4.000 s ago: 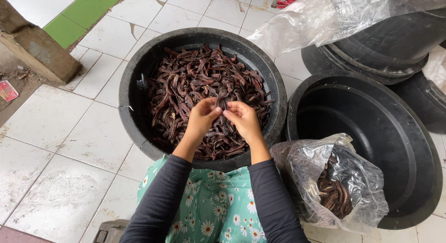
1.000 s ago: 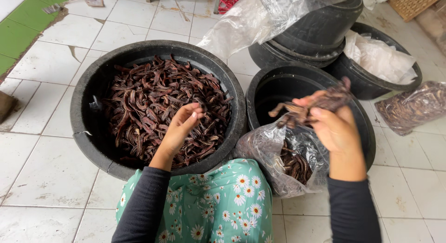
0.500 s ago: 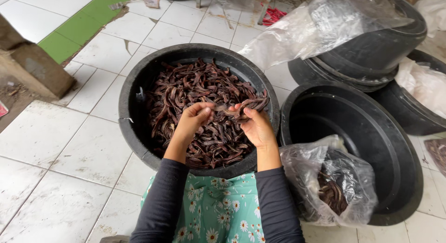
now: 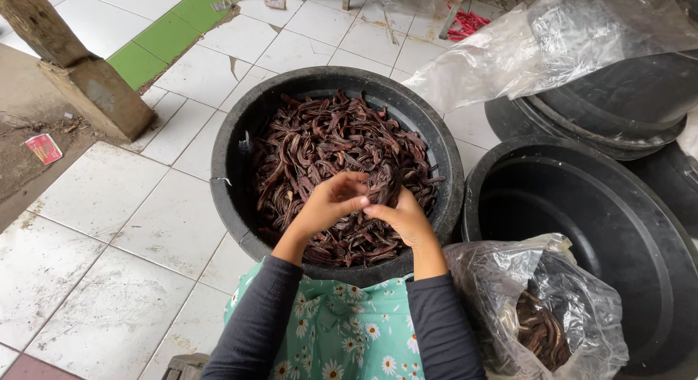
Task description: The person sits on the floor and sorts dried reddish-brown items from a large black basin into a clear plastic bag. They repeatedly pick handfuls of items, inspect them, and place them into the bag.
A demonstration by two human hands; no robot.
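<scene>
Right hand [image 4: 404, 218] back over the tub [image 4: 234, 178], no longer out by the bag [image 4: 534, 314] as a second ago; that handful is dropped off, and picking resumes; both hands meet above the tub's near half; left hand [image 4: 331, 204] bent at the wrist, fingers curled and pressed to the right's; together they pinch a dark pod [image 4: 387, 187] between the fingertips; pods [image 4: 331, 144] heaped to the tub's far wall; empty basin [image 4: 574, 227] right of the tub, bag at its near edge.

Dark brown, curled dried pods [image 4: 331, 151] lie heaped in a round black tub [image 4: 231, 144], nearly filling it.
</scene>
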